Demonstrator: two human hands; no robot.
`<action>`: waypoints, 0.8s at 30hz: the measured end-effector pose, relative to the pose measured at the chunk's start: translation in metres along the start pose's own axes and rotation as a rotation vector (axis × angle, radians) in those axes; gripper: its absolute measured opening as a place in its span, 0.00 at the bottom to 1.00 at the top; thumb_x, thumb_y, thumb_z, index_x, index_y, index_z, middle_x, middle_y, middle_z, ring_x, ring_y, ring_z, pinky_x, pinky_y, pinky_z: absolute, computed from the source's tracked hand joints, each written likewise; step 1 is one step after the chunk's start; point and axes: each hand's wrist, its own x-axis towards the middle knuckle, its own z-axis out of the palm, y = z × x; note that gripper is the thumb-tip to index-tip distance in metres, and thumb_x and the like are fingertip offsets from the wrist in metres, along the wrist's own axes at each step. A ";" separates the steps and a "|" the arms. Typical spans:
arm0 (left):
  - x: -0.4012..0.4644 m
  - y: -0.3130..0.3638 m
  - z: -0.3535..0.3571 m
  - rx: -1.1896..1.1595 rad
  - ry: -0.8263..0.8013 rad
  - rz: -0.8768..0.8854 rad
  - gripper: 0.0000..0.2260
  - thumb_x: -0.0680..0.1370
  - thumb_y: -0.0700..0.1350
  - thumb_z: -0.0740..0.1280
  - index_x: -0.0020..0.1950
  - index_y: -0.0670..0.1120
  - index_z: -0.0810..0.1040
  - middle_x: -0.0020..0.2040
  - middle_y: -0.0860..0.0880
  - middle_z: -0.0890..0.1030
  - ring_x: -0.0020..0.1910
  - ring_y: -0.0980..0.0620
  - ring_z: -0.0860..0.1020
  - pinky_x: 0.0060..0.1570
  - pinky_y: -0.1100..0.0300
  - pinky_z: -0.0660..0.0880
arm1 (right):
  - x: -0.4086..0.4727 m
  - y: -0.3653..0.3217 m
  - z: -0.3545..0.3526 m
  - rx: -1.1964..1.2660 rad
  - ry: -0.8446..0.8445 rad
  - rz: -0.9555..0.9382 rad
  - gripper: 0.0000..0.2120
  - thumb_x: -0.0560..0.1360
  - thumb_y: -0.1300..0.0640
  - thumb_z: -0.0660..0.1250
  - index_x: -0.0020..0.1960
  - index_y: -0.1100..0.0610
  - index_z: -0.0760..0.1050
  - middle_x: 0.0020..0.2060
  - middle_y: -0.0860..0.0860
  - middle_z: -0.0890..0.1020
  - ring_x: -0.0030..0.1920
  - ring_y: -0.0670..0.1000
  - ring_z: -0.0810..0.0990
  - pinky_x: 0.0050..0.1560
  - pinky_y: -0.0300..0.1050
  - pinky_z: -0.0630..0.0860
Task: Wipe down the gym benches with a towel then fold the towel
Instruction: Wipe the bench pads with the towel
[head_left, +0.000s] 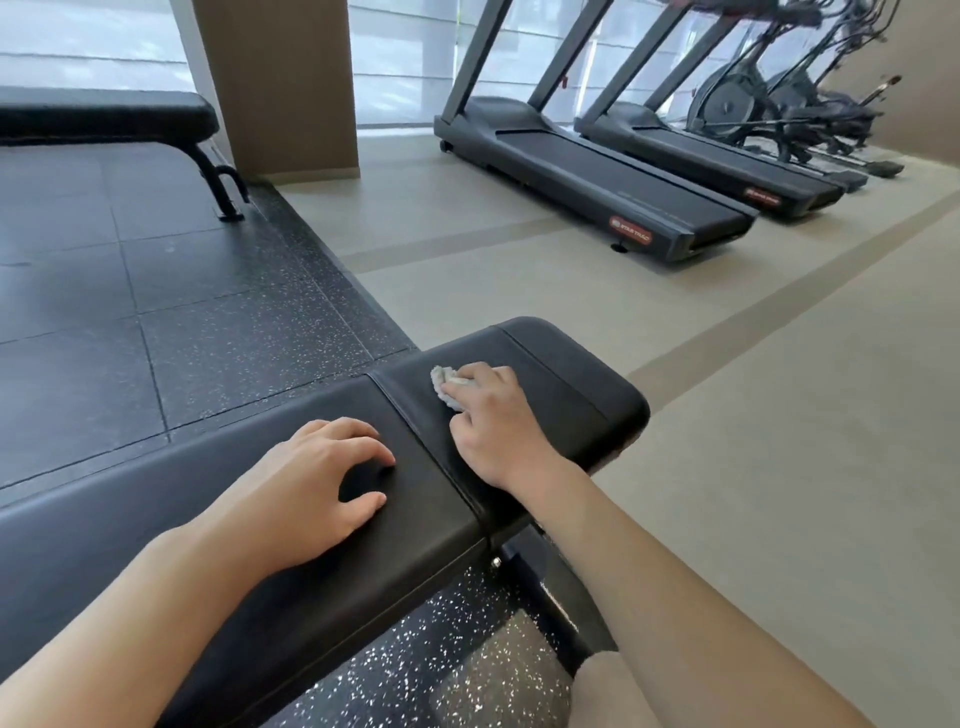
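Taking the near bench (322, 525) as the landmark and going from left to right: far off to its upper left stands a second bench (104, 117), on the dark rubber floor (130, 291) by the window.

The left hand (317, 486) rests on the near bench's long pad, just left of the seam between its two pads. Its fingers are curled with the tips touching the vinyl and the thumb spread toward the near edge; it holds nothing and seems to be bracing the body. The forearm runs in from the lower left, low over the pad.

Right of the seam, on the short end pad, the right hand (491, 423) presses the towel (444, 387) flat against the vinyl. The fingers curl over it, so only a pale bunched corner shows past the fingertips on the side toward the seam. The wrist is low, and the forearm comes in from the lower right, crossing the bench's near edge.

The towel looks small, light and soft, a limp cloth that will crumple under the palm and slide easily on smooth vinyl. For wiping, a bunched grip under the fingers suits it; for folding, it would be better taken by its corners and spread out first.

Further right, beyond the bench's end, treadmills (597, 171) stand in a row on the pale floor.
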 end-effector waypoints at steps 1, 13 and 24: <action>-0.006 -0.007 -0.005 -0.001 0.003 -0.028 0.15 0.75 0.61 0.69 0.62 0.64 0.78 0.67 0.67 0.71 0.69 0.59 0.68 0.72 0.54 0.68 | 0.001 -0.017 0.006 0.017 -0.002 -0.033 0.24 0.70 0.59 0.56 0.61 0.56 0.82 0.58 0.56 0.79 0.53 0.61 0.72 0.63 0.57 0.70; -0.134 -0.099 -0.070 -0.004 0.098 -0.504 0.17 0.72 0.48 0.78 0.52 0.67 0.77 0.61 0.61 0.78 0.64 0.51 0.76 0.68 0.50 0.71 | -0.028 -0.190 0.073 0.157 -0.192 -0.471 0.30 0.71 0.55 0.56 0.71 0.55 0.74 0.64 0.55 0.75 0.62 0.60 0.69 0.69 0.56 0.68; -0.133 -0.089 -0.066 -0.019 0.117 -0.372 0.12 0.73 0.56 0.72 0.55 0.65 0.78 0.60 0.66 0.75 0.62 0.57 0.73 0.68 0.53 0.70 | 0.031 -0.108 0.048 0.072 -0.106 -0.190 0.28 0.67 0.61 0.55 0.63 0.56 0.80 0.58 0.53 0.79 0.56 0.60 0.73 0.65 0.52 0.69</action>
